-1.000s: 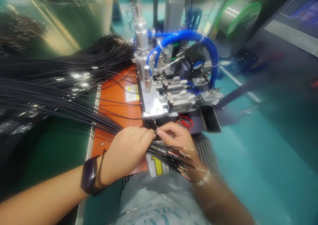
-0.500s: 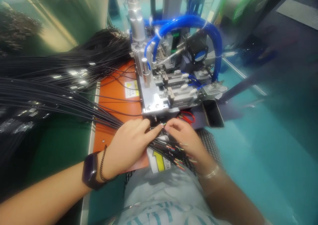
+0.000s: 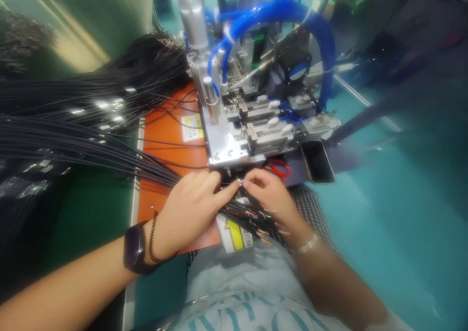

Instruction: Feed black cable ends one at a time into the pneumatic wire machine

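Note:
My left hand (image 3: 195, 202) lies over a bundle of black cables (image 3: 161, 171), fingers curled round it, thumb stretched toward my right hand. Out past the left palm, the cables' stripped ends (image 3: 252, 215) fan toward my lap, showing small coloured wires. My right hand (image 3: 268, 192) pinches the thin coloured wires at one cable's tip (image 3: 240, 182), right at the left thumb. The fine detail between the fingertips is blurred. Just beyond both hands stands a metal machine (image 3: 228, 148) with cylinders and blue air tubes (image 3: 270, 14).
The cables lie across an orange bench top (image 3: 164, 126) with a warning label (image 3: 192, 128). More black cables (image 3: 73, 97) spread at the left. A phone (image 3: 317, 161) and a red-handled tool (image 3: 278, 168) lie by the machine's right front. A yellow arrow label (image 3: 234, 234) is near my lap.
The view has shifted slightly, with the machine appearing a little larger. Both hands keep nearly the same place; the right fingertips have drawn slightly closer round the wire tip.

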Demonstrator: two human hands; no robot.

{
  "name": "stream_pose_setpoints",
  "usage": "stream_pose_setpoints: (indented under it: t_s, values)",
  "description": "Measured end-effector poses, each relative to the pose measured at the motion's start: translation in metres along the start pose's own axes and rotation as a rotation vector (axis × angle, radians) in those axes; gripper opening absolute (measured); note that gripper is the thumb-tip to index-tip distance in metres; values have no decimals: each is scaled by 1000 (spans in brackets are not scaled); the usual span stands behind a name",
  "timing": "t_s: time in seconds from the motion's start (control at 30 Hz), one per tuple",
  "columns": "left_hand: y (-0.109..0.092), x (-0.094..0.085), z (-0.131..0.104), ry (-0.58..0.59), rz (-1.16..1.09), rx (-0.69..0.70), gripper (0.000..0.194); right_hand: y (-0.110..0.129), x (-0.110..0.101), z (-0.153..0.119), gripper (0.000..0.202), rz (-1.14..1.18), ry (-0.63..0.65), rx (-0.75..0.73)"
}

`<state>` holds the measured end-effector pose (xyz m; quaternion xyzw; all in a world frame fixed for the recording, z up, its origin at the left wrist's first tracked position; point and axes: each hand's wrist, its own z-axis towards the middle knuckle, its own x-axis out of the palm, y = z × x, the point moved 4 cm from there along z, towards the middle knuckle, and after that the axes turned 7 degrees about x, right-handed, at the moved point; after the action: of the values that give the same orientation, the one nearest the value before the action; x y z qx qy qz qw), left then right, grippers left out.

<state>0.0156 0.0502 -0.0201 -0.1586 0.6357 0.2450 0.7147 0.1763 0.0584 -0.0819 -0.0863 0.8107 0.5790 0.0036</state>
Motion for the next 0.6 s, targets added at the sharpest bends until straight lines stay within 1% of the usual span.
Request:
stream_pose_setpoints:
  t_s: [0.13,0.27,0.33,0.43,0.5,0.6]
  values:
    - [-2,0,0,28,18,-5,38,-2,0,1,11,9,-1,-34]
    - [-5,-2,2,71,36,-17,40,-1,1,2,15,-17,-49,-63]
    - [-5,-3,3,103,41,-23,41,-3,3,3,15,-6,-57,-50]
    - [-6,-3,5,133,51,-25,44,-8,6,5,16,83,-50,6]
    - [-5,-3,4,118,61,-4,44,-11,6,6,15,137,-56,29]
    - [-5,-1,1,32,77,42,36,-8,5,5,13,147,-38,-7]
